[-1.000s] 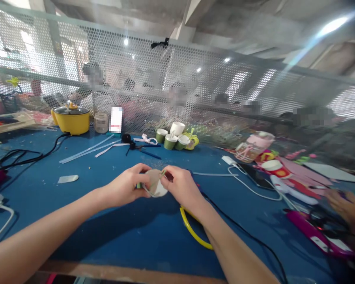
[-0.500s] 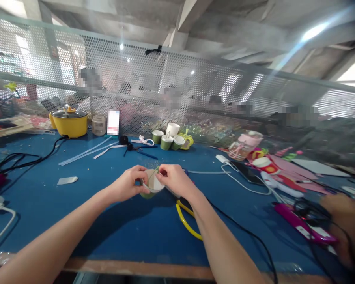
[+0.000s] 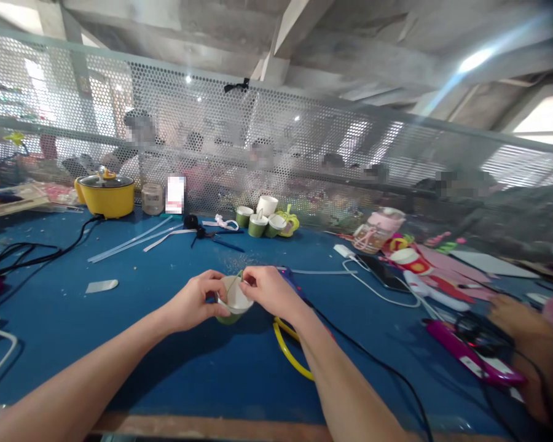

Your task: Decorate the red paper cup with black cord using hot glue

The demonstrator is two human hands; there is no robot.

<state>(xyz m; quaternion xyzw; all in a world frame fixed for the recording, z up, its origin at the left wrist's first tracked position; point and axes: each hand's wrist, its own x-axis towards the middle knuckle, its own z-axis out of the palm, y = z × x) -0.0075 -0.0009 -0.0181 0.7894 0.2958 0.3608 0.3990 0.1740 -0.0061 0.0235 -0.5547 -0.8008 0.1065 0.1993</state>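
A small paper cup (image 3: 231,305), green outside and white inside, is held just above the blue table (image 3: 175,362) in front of me. My left hand (image 3: 194,302) grips its left side. My right hand (image 3: 266,290) pinches a thin green strip at the cup's rim on the right. The cup's mouth tilts toward me.
Several similar cups (image 3: 260,220) stand at the back by the mesh fence. A yellow pot (image 3: 105,195) sits at the back left with black cables (image 3: 27,255). A yellow-handled tool (image 3: 289,350) lies under my right wrist. Another person's hand (image 3: 518,319) and pink items lie at right.
The cup has tilted from showing its flat side to showing its open mouth. Both hands have shifted slightly lower in view and stayed on it.
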